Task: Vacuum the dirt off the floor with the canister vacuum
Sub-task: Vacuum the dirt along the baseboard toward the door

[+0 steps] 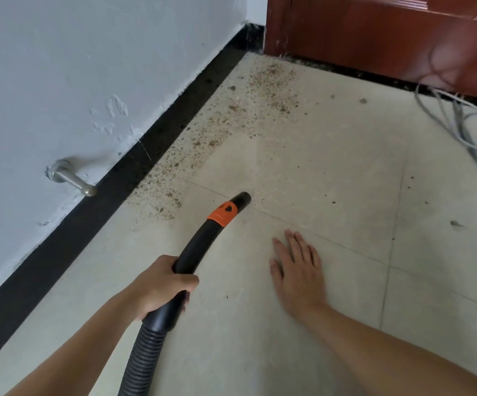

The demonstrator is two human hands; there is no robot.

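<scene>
Head view: the left hand is being wrapped tight around the curved black vacuum handle, forearm reaching in from the lower left. The right hand is being pressed flat on the pale tile floor, fingers spread and pointed away from the person. The handle's long axis is being run from lower left up to the right, its open nozzle being aimed toward the door, low over the tile. The ribbed hose is being trailed down to the bottom edge. Brown dirt is being left scattered along the black baseboard, just left of the nozzle.
</scene>
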